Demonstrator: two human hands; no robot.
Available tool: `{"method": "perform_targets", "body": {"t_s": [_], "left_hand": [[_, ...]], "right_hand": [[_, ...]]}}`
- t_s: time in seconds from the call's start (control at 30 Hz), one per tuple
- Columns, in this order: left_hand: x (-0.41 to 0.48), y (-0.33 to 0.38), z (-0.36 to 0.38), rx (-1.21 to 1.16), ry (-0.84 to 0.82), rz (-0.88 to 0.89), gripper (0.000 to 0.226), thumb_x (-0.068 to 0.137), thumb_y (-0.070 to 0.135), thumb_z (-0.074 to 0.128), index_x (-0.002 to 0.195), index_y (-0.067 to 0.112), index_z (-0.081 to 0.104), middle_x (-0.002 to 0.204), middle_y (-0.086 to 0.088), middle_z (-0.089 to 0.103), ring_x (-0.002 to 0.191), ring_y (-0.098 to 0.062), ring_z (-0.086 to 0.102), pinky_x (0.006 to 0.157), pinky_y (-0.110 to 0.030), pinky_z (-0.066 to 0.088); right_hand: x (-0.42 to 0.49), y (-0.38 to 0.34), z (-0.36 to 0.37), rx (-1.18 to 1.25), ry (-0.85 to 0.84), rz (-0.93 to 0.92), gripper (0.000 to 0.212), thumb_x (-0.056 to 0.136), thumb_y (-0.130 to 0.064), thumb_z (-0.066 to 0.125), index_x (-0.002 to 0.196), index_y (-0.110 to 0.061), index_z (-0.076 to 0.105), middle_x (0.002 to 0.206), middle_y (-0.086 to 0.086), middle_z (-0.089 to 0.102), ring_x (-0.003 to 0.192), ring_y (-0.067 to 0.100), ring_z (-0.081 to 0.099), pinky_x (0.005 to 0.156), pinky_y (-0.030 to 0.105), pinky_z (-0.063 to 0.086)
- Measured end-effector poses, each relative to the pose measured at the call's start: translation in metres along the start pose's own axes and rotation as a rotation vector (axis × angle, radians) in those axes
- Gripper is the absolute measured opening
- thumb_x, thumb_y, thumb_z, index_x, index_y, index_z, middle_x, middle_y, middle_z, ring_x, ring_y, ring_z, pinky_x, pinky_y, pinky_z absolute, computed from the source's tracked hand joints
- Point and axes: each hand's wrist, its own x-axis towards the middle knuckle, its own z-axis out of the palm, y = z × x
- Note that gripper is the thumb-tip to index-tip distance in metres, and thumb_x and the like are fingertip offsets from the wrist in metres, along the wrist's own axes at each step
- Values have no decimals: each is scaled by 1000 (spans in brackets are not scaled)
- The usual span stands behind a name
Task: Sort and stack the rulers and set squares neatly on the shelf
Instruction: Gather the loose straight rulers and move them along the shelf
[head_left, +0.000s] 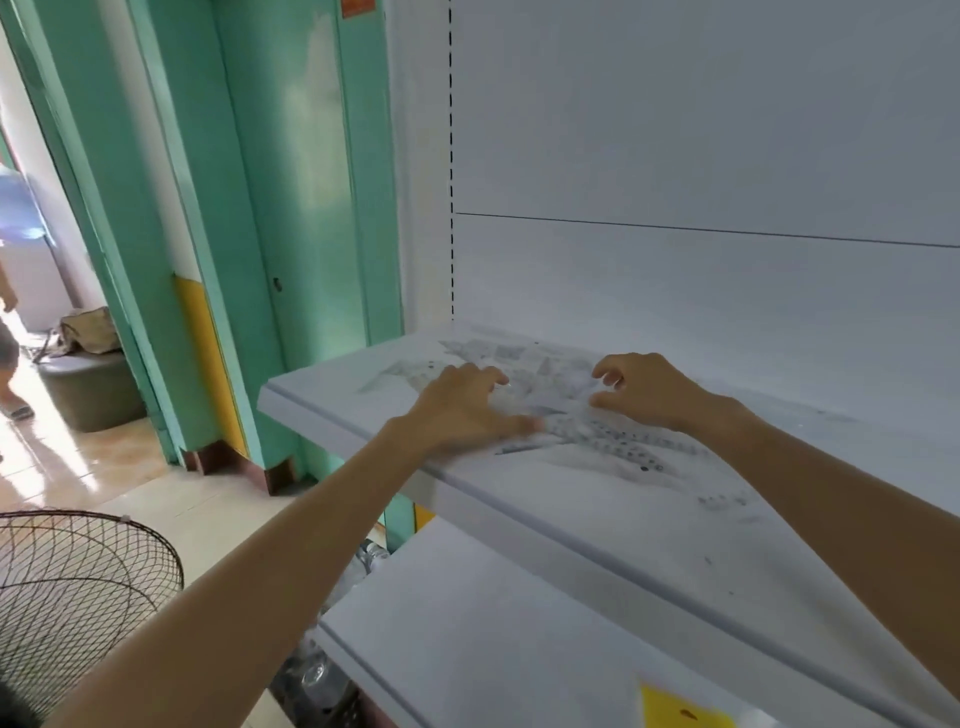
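Note:
A loose heap of clear plastic rulers and set squares lies spread on the white shelf, blurred and hard to tell apart. One long clear ruler with dark dots runs out toward the right front. My left hand lies on the left part of the heap, fingers spread and lightly bent on the plastic. My right hand hovers at the heap's right side with fingers curled, thumb and forefinger close to a clear piece; whether it holds it is unclear.
A lower white shelf juts out below with a yellow tag. A green door frame stands left of the shelving. A fan's wire guard sits at lower left. A person stands in the far doorway.

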Motion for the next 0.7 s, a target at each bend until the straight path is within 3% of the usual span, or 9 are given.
{"method": "perform_targets", "body": {"t_s": [0.07, 0.27, 0.4, 0.5, 0.6, 0.7], "left_hand": [[7, -1, -1, -22, -27, 24, 83, 62, 73, 62, 125, 19, 54, 124, -4, 56, 111, -20, 52, 83, -27, 39], [20, -18, -17, -123, -89, 87, 48, 81, 38, 67, 121, 12, 59, 123, -6, 59, 99, -15, 56, 81, -22, 38], [22, -25, -19, -143, -63, 130, 40, 86, 23, 63, 122, 7, 57, 126, -9, 58, 106, -18, 57, 84, -19, 38], [24, -29, -21, -97, -58, 164, 37, 91, 20, 57, 125, 8, 53, 128, -12, 54, 108, -22, 55, 89, -24, 41], [24, -33, -28, 12, -90, 225, 42, 96, 22, 45, 136, 10, 41, 132, -13, 43, 113, -26, 49, 93, -31, 38], [21, -41, -33, 150, -129, 266, 36, 98, 15, 39, 132, 6, 39, 123, -16, 39, 102, -28, 49, 78, -29, 38]], "right_hand": [[3, -1, 5, -8, 25, 7, 38, 90, -27, 58, 123, -10, 55, 120, 9, 59, 107, 20, 56, 86, 23, 38], [14, -5, 15, -77, 81, 43, 31, 91, -20, 57, 120, -9, 59, 117, 10, 62, 102, 22, 58, 86, 25, 40], [16, -14, 20, -201, 97, 31, 27, 95, -18, 46, 110, -3, 64, 111, 14, 60, 97, 27, 58, 84, 31, 44], [15, -20, 21, -363, 90, 33, 28, 98, -15, 35, 91, -2, 60, 97, 13, 57, 84, 27, 55, 74, 34, 46], [18, -26, 23, -504, 145, 81, 23, 96, -8, 33, 92, -5, 56, 93, 10, 59, 78, 25, 53, 67, 30, 41], [20, -33, 22, -515, 198, 138, 23, 94, -8, 35, 91, -6, 58, 90, 10, 63, 78, 26, 57, 64, 29, 40]]}}
